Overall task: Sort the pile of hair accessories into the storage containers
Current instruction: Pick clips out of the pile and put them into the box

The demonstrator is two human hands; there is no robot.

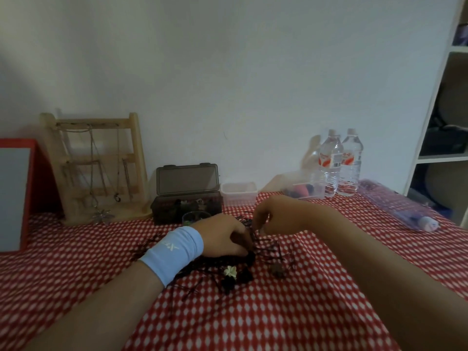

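On the table [304,312] the dark pile of hair accessories [238,264] lies before the open storage box [187,203] and clear tub [239,195]; the step in hand looks like picking. The left hand [222,236] curls into the pile, its hold unclear; the right hand [274,216] pinches thin hairpins [263,240], which next need teasing free and carrying to a container.

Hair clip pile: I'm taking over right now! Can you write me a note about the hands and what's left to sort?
Left hand: fingers curled into the pile; grip unclear.
Right hand: seems to pinch thin dark pins at the pile's far edge.
Containers at the back: open dark box, white tub, clear tub.
Done: dark box and clear tub hold some items.
Left to do: most of the pile lies on the tablecloth.
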